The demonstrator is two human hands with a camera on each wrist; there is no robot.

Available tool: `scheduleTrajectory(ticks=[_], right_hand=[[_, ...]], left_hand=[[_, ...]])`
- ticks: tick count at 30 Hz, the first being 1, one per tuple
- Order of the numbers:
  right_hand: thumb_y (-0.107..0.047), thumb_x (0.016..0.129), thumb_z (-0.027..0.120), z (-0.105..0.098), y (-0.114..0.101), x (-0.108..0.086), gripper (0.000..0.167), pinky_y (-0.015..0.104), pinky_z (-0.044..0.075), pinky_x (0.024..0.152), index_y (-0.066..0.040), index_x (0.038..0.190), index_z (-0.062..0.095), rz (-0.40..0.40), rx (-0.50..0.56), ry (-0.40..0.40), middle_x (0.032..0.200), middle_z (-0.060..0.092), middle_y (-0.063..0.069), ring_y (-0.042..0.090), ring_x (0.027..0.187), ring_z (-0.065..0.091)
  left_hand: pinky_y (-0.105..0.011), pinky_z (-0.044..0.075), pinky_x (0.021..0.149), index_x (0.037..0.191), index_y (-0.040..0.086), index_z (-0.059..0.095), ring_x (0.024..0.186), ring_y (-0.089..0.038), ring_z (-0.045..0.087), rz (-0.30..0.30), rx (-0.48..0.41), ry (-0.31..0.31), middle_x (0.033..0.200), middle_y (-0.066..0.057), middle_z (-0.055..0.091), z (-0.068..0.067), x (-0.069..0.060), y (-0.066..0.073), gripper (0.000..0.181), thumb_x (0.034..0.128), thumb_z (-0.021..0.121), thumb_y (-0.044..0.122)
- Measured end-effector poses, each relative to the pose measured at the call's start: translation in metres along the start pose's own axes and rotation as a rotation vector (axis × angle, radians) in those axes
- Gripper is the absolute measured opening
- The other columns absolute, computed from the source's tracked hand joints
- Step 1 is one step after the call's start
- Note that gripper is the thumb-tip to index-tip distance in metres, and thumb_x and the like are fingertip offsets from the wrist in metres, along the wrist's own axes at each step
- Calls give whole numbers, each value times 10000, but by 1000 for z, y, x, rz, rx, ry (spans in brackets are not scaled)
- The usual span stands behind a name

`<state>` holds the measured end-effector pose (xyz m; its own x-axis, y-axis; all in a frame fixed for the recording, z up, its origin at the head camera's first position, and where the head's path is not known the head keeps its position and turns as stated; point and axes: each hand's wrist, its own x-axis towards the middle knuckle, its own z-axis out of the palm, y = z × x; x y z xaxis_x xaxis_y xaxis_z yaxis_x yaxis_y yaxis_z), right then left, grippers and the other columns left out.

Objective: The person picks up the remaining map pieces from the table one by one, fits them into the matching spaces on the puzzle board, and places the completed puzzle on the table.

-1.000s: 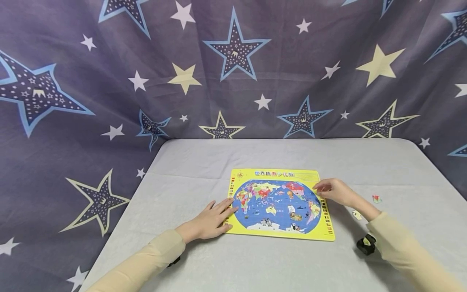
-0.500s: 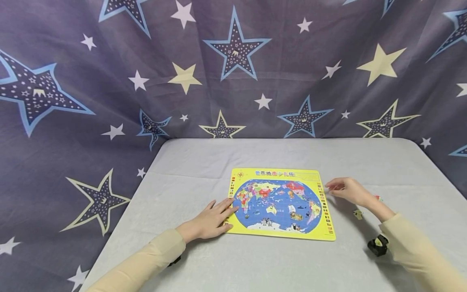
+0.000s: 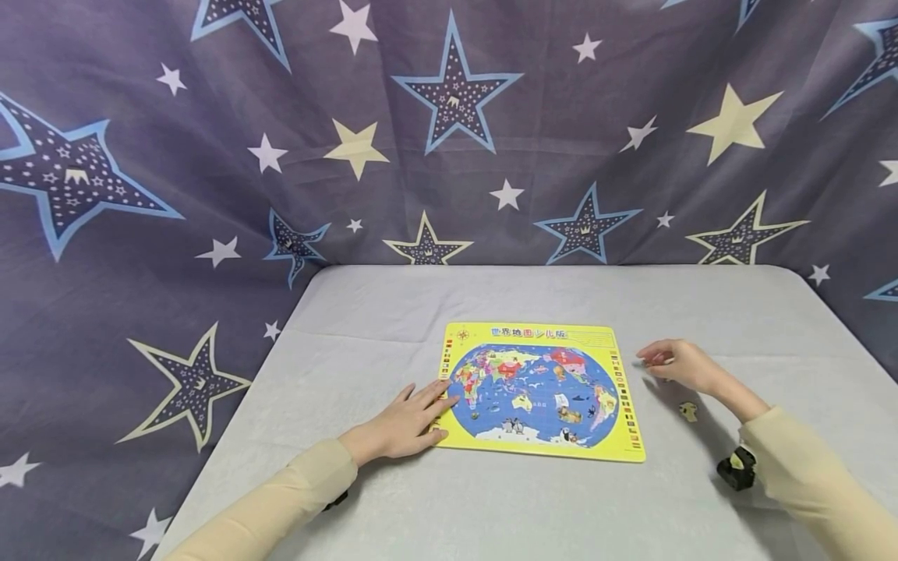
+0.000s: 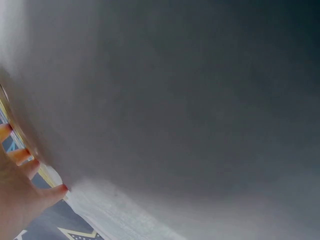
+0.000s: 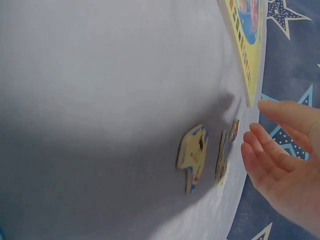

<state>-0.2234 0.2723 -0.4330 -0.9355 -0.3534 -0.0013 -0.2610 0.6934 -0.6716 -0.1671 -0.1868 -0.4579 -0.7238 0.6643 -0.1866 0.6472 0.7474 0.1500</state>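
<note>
A yellow-bordered world map puzzle board (image 3: 540, 453) lies flat on the table. My left hand (image 3: 403, 421) rests on its left edge with fingers spread; the thumb of the left hand (image 4: 22, 200) shows low in the left wrist view. Off the board's right edge hovers my right hand (image 3: 680, 366), apart from the board. In the right wrist view the right hand (image 5: 287, 155) has loosely bent fingers and nothing visible between them. Below it lies a pale puzzle piece (image 5: 195, 152), with a second piece (image 5: 221, 162) and a small piece (image 5: 234, 131) beyond.
The table (image 3: 533, 506) has a light grey cloth. A dark star-patterned curtain (image 3: 519, 171) hangs along its back and left sides. A black strap (image 3: 737, 467) sits at the right wrist, below the sleeve.
My right hand has moved off the board's right edge, farther to the right. It now covers the red piece seen earlier in the head view. The left hand and board stay still.
</note>
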Motion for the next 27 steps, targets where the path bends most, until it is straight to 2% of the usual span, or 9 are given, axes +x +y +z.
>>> scheduleTrajectory(ticks=[7, 13, 23, 27], right_hand=[[24, 754, 608, -2, 3, 4, 272, 257, 471, 520, 124, 1007, 590, 40, 1, -13, 806, 596, 126, 131, 662, 528], [25, 735, 616, 0, 7, 8, 288, 243, 434, 492, 128, 1003, 591, 66, -39, -27, 780, 597, 102, 133, 628, 499], [49, 746, 603, 4, 16, 13, 241, 280, 467, 496, 139, 970, 598, 103, -19, -30, 791, 619, 131, 152, 611, 528], [48, 756, 603, 3, 17, 15, 209, 282, 464, 493, 131, 947, 610, 103, -46, -27, 795, 625, 146, 149, 611, 527]], left_hand=[[-517, 127, 1030, 1429, 213, 182, 1351, -186, 68, 2, 7, 3, 1486, -49, 71, 0, 1, -1, 581, 927, 275, 490], [-512, 120, 1034, 1429, 217, 181, 1351, -179, 60, -5, 6, 2, 1487, -44, 67, 0, 2, -1, 581, 926, 276, 492], [-512, 124, 1033, 1427, 213, 189, 1351, -183, 68, -2, 5, 1, 1486, -46, 76, 2, 0, 0, 581, 925, 279, 493], [-512, 129, 1032, 1426, 210, 196, 1350, -183, 74, -1, 4, 8, 1485, -47, 83, 2, 1, 0, 580, 926, 285, 489]])
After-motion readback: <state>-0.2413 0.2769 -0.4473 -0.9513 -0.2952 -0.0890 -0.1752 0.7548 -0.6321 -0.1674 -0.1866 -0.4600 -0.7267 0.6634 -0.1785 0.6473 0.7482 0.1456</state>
